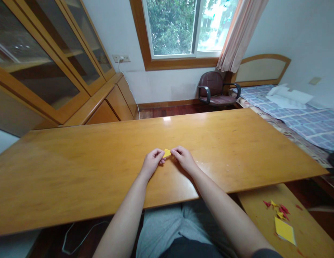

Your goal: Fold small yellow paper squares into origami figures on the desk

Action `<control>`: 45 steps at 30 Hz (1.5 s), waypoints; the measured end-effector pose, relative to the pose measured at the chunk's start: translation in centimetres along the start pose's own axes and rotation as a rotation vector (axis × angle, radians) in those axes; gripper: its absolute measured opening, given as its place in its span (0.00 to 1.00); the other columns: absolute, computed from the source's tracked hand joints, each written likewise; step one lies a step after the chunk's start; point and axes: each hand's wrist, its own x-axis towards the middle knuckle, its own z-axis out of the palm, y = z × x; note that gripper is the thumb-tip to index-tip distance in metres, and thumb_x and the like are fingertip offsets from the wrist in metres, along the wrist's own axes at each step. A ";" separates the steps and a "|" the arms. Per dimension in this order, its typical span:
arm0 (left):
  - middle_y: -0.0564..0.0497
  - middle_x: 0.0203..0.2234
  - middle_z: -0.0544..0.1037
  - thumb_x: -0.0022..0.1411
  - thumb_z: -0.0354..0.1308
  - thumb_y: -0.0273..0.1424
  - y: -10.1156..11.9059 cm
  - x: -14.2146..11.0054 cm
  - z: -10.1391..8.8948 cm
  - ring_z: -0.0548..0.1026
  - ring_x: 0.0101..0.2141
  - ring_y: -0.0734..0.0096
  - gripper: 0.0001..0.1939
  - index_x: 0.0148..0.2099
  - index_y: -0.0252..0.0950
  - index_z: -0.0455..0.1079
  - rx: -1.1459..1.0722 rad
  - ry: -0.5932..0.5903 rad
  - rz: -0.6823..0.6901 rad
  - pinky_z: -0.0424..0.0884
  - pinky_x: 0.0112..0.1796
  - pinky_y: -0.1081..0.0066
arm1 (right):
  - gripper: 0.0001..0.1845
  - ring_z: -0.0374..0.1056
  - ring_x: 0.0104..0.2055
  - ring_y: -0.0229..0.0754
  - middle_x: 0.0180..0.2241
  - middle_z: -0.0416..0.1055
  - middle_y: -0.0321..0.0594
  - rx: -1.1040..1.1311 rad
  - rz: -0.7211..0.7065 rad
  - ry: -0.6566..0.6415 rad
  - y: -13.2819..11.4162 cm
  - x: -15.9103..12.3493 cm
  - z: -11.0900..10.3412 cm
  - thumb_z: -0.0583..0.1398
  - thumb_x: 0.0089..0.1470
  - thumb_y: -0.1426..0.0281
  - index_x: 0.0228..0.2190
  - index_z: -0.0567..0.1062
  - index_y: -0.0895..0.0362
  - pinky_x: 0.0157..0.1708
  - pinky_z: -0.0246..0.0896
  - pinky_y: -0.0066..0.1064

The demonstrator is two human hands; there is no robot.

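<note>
The left hand (pixel 151 164) and right hand (pixel 185 159), over the wooden tabletop (pixel 88 161), pinch opposite ends of a small piece of folded yellow paper (pixel 167 153). Light, even pressure with edges matched should keep its creases crisp and its tips untorn.

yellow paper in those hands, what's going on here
A person is holding a small piece of yellow paper over the table, the left hand pinching one side and the right hand the other. It looks folded, though the creases are too small to make out. On a lower surface to the right lie small red and yellow pieces beside a yellow square.
</note>
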 end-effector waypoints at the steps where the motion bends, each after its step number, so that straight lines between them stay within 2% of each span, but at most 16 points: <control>1: 0.54 0.20 0.74 0.56 0.62 0.44 0.0 0.0 0.0 0.72 0.22 0.74 0.17 0.32 0.34 0.69 0.000 -0.001 0.004 0.69 0.26 0.75 | 0.13 0.66 0.31 0.40 0.26 0.71 0.37 -0.009 -0.002 0.004 0.0 0.0 0.0 0.59 0.57 0.62 0.27 0.76 0.57 0.34 0.59 0.30; 11: 0.57 0.19 0.70 0.62 0.57 0.42 -0.5 0.1 -0.1 0.71 0.23 0.73 0.13 0.35 0.36 0.69 0.097 -0.009 0.107 0.68 0.29 0.74 | 0.13 0.66 0.31 0.40 0.25 0.70 0.36 -0.043 -0.014 -0.006 0.1 -0.2 0.2 0.59 0.59 0.63 0.27 0.75 0.57 0.33 0.58 0.29; 14: 0.55 0.24 0.73 0.61 0.58 0.42 -0.5 0.1 -0.1 0.73 0.26 0.72 0.13 0.37 0.35 0.69 0.071 -0.003 0.118 0.70 0.30 0.74 | 0.13 0.66 0.32 0.39 0.26 0.70 0.36 -0.079 -0.040 -0.031 0.0 -0.2 0.2 0.59 0.60 0.63 0.27 0.75 0.57 0.34 0.58 0.29; 17: 0.54 0.28 0.73 0.60 0.58 0.41 -0.6 0.1 -0.1 0.74 0.27 0.72 0.13 0.35 0.35 0.69 0.057 0.010 0.115 0.71 0.30 0.74 | 0.12 0.66 0.32 0.39 0.27 0.71 0.37 -0.115 -0.064 -0.060 -0.3 -0.3 0.3 0.59 0.60 0.64 0.27 0.75 0.57 0.35 0.58 0.29; 22: 0.53 0.27 0.72 0.60 0.58 0.40 -0.7 0.0 0.0 0.72 0.28 0.72 0.13 0.33 0.35 0.69 0.092 -0.031 0.134 0.72 0.31 0.73 | 0.07 0.67 0.34 0.39 0.30 0.72 0.38 -0.122 -0.114 -0.064 -0.9 -0.4 0.2 0.61 0.58 0.68 0.30 0.76 0.57 0.36 0.58 0.29; 29: 0.51 0.26 0.73 0.61 0.56 0.38 -0.5 -0.2 0.1 0.71 0.29 0.69 0.12 0.31 0.36 0.72 0.328 -0.112 0.212 0.69 0.30 0.73 | 0.07 0.67 0.34 0.40 0.29 0.72 0.37 -0.146 -0.112 -0.086 -0.5 -0.3 0.2 0.61 0.57 0.69 0.29 0.75 0.57 0.36 0.59 0.30; 39: 0.53 0.22 0.73 0.59 0.57 0.38 0.2 -0.5 0.1 0.71 0.25 0.70 0.11 0.29 0.36 0.71 0.278 -0.063 0.175 0.66 0.29 0.73 | 0.09 0.65 0.35 0.40 0.30 0.69 0.37 -0.158 -0.142 -0.064 -0.4 -0.6 0.6 0.57 0.61 0.67 0.30 0.72 0.56 0.37 0.58 0.31; 45: 0.54 0.20 0.73 0.61 0.56 0.36 0.3 -0.6 -0.1 0.72 0.24 0.71 0.11 0.28 0.36 0.70 0.279 -0.032 0.201 0.66 0.30 0.73 | 0.09 0.64 0.34 0.41 0.30 0.69 0.38 -0.138 -0.141 -0.022 -0.2 -0.5 0.5 0.56 0.61 0.66 0.30 0.71 0.56 0.37 0.58 0.31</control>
